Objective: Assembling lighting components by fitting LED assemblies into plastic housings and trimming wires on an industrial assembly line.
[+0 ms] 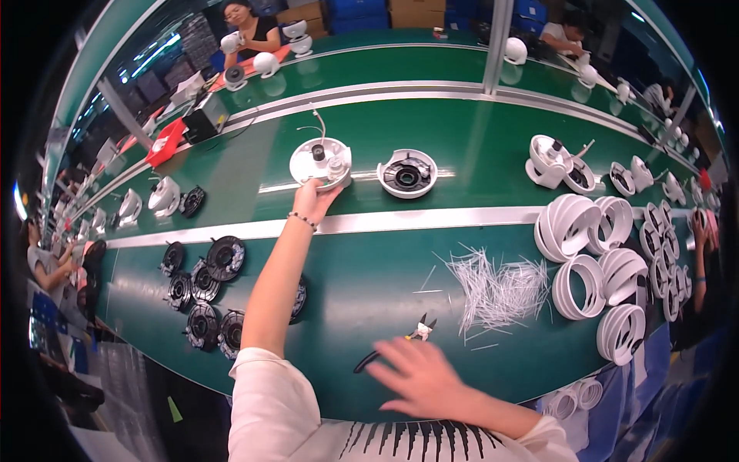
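The left hand (pixel 315 202) grips the near rim of a white bowl-shaped housing (pixel 320 169) at upper centre, seemingly taking or placing it, a lift calling for its cable (pixel 321 123) kept clear, while the blurred right hand (pixel 419 377) lies spread wide beside cutters (pixel 421 331), lower centre.

Downward fisheye view from head height

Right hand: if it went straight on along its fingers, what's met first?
Probably the black handle of the cutters, right beside the leading edge of the right hand. The hand is blurred and its height above the table unclear, so it might pass over.
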`<state>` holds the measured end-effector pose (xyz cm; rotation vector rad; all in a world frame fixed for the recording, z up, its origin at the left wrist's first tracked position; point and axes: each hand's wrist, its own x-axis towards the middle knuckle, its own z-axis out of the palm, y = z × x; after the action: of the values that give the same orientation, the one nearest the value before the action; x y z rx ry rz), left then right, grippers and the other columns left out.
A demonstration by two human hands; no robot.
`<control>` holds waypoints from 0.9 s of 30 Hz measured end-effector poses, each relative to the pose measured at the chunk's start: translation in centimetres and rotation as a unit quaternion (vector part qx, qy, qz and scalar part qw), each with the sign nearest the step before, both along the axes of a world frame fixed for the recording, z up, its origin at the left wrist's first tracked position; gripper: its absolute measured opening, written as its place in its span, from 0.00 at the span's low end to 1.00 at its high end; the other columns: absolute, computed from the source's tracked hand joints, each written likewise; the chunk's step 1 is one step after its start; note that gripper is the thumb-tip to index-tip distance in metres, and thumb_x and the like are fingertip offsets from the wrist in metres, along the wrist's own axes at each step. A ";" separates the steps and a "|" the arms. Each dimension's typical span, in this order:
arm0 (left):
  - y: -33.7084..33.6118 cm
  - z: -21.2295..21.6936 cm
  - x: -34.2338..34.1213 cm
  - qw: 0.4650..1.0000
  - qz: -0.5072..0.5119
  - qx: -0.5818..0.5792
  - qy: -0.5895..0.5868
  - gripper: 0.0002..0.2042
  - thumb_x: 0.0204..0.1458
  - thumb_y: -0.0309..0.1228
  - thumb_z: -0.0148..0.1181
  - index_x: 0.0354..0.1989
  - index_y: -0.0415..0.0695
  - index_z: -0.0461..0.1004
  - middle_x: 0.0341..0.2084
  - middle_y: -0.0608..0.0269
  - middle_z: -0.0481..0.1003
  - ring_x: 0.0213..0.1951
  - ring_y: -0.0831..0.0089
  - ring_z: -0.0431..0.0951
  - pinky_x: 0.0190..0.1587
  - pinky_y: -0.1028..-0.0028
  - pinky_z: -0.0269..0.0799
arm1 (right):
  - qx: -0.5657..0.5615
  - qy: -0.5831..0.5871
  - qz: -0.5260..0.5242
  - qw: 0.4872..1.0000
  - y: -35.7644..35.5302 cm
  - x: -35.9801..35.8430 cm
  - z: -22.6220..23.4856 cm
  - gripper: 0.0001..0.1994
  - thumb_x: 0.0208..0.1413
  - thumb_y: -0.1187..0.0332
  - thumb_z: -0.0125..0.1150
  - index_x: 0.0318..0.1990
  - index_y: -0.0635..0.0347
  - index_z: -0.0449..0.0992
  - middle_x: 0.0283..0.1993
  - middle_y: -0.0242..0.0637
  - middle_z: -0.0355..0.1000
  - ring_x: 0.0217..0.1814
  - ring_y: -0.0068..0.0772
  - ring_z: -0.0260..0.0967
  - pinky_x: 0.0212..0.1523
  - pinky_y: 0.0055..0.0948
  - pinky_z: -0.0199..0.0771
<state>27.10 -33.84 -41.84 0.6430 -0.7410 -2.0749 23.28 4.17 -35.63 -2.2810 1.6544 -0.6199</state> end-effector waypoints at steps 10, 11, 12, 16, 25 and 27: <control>1.3 0.7 1.7 0.998 0.008 0.062 -0.031 0.22 0.50 0.32 0.43 0.50 0.29 0.50 0.46 0.41 0.59 0.41 0.53 0.69 0.41 0.65 0.71 | -0.016 0.000 0.051 0.999 -1.1 2.3 -4.7 0.28 0.39 0.50 0.58 0.46 0.60 0.66 0.42 0.37 0.65 0.50 0.38 0.58 0.56 0.54 0.44; 2.0 1.1 1.8 0.998 -0.028 0.058 -0.015 0.26 0.50 0.35 0.46 0.51 0.31 0.48 0.49 0.41 0.55 0.39 0.54 0.70 0.39 0.66 0.71 | -0.015 0.002 0.054 0.998 -1.0 2.0 -4.8 0.28 0.39 0.50 0.58 0.46 0.60 0.66 0.42 0.37 0.65 0.50 0.38 0.58 0.56 0.54 0.44; 3.2 1.1 1.8 0.996 -0.012 0.048 -0.080 0.26 0.50 0.36 0.46 0.53 0.33 0.47 0.49 0.44 0.54 0.43 0.53 0.68 0.41 0.65 0.70 | 0.018 -0.032 0.080 0.996 -0.7 1.9 -4.9 0.23 0.39 0.51 0.60 0.38 0.60 0.69 0.35 0.35 0.65 0.45 0.36 0.60 0.55 0.53 0.46; 11.1 6.8 5.0 0.985 -0.023 -0.044 -0.166 0.25 0.51 0.34 0.45 0.55 0.39 0.45 0.53 0.50 0.51 0.46 0.55 0.67 0.42 0.64 0.67 | -0.122 -0.107 -0.005 0.987 1.6 0.7 -5.6 0.18 0.34 0.52 0.63 0.22 0.59 0.69 0.21 0.31 0.61 0.36 0.34 0.61 0.53 0.50 0.50; 24.1 5.0 11.7 0.950 -0.045 -0.299 -0.083 0.29 0.46 0.20 0.48 0.57 0.39 0.43 0.50 0.51 0.58 0.39 0.70 0.71 0.37 0.76 0.68 | 0.218 0.106 -0.272 0.931 3.3 1.8 -1.5 0.58 0.20 0.37 0.63 0.55 0.73 0.45 0.57 0.56 0.45 0.60 0.58 0.39 0.53 0.63 0.33; 27.1 3.8 12.2 0.918 -0.089 -0.367 -0.124 0.21 0.44 0.18 0.47 0.50 0.36 0.57 0.45 0.51 0.64 0.38 0.72 0.72 0.38 0.77 0.68 | 0.206 0.126 -0.271 0.932 2.9 2.3 -1.5 0.57 0.21 0.37 0.63 0.54 0.73 0.47 0.57 0.56 0.46 0.60 0.57 0.39 0.53 0.64 0.33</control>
<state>39.27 -6.71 -38.04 0.4103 -1.6654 -1.6832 25.54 7.06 -37.10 -1.6561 2.3031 -0.0498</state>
